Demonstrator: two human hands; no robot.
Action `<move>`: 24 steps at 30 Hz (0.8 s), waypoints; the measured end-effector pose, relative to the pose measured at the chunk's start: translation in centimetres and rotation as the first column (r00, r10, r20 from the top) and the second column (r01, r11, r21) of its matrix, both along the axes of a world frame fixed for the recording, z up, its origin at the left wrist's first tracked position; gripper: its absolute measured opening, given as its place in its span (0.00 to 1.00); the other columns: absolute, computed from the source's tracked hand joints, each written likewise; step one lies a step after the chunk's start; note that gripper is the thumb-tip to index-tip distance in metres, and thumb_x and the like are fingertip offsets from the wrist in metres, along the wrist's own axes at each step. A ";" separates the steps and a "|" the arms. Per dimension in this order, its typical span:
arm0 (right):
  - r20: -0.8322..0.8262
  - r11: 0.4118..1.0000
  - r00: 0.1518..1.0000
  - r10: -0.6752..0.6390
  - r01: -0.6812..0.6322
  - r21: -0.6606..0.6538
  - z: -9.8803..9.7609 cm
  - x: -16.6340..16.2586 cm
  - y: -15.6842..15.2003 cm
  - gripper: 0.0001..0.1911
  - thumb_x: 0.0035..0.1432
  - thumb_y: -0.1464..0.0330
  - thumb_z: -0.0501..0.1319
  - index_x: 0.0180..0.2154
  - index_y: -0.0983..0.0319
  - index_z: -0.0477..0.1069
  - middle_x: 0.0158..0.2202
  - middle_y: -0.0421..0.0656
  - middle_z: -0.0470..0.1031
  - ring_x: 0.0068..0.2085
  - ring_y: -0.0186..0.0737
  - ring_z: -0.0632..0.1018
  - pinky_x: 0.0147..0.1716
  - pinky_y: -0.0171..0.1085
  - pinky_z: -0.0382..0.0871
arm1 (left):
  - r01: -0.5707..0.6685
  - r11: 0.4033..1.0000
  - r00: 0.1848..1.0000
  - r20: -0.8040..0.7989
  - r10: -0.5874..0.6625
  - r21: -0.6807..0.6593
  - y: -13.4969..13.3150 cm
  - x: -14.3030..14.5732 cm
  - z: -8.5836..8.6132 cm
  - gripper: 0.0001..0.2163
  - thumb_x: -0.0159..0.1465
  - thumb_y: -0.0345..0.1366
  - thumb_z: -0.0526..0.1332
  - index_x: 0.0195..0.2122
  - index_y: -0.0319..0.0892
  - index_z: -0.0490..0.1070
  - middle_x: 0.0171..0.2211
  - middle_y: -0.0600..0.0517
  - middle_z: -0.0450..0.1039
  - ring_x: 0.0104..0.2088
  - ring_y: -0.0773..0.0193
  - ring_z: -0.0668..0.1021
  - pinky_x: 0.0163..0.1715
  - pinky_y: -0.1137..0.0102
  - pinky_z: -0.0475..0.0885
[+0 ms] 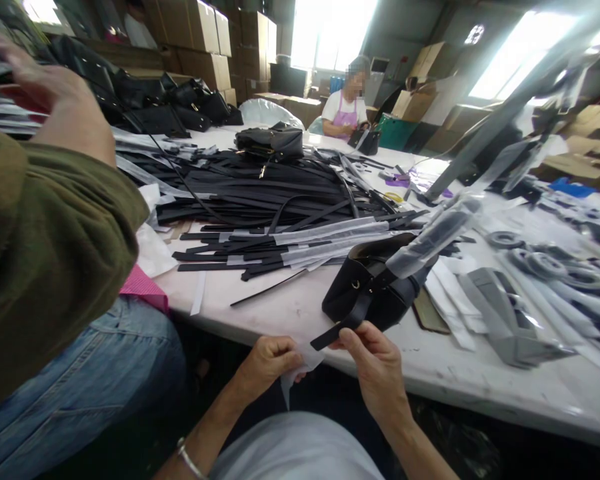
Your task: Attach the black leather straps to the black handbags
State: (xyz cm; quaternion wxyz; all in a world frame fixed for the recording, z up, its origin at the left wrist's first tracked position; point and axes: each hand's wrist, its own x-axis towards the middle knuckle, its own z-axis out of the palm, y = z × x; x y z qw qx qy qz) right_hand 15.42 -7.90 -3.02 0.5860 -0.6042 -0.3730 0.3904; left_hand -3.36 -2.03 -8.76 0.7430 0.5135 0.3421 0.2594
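Note:
My left hand (269,365) is closed, pinching a thin piece of clear wrapping film (300,363) at the table's near edge. My right hand (375,363) is closed on the end of a black strap (347,321), which leads up to a small black handbag (373,283) lying on the white table (290,307). Part of the strap above the bag is sleeved in clear plastic (433,237). The two hands are close together, just below the bag.
A large heap of black straps (275,193) covers the middle of the table, with more black bags (270,141) behind. A person in a green sleeve and jeans (55,267) sits close on my left. Another person (347,110) works at the far end. Grey strips and tape rolls (540,267) lie right.

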 end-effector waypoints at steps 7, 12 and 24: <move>0.013 1.000 1.000 0.001 -0.001 -0.003 -0.1 0.0 0.3 0.12 0.52 0.59 0.68 0.31 0.62 0.77 0.25 0.42 0.79 0.27 0.39 0.78 0.29 0.33 0.70 | 0.031 1.000 1.000 0.001 -0.031 0.002 -0.2 -0.1 0.7 0.19 0.58 0.50 0.65 0.26 0.35 0.76 0.20 0.51 0.75 0.21 0.68 0.74 0.24 0.75 0.66; 0.041 0.999 0.999 -0.005 0.006 -0.031 0.1 -0.1 0.3 0.12 0.51 0.59 0.68 0.30 0.62 0.77 0.23 0.42 0.79 0.26 0.39 0.77 0.28 0.33 0.70 | 0.011 1.000 1.000 0.010 -0.010 -0.017 -0.1 0.0 0.9 0.18 0.56 0.49 0.67 0.26 0.36 0.76 0.20 0.51 0.76 0.20 0.68 0.74 0.24 0.75 0.67; 0.022 0.986 0.990 0.143 -0.140 -0.091 0.3 0.4 0.6 0.16 0.53 0.55 0.67 0.32 0.63 0.79 0.28 0.42 0.78 0.31 0.41 0.75 0.31 0.34 0.69 | 0.001 0.993 0.999 -0.054 0.005 0.121 0.4 1.8 1.5 0.12 0.59 0.42 0.64 0.30 0.36 0.77 0.23 0.53 0.74 0.23 0.69 0.71 0.25 0.76 0.63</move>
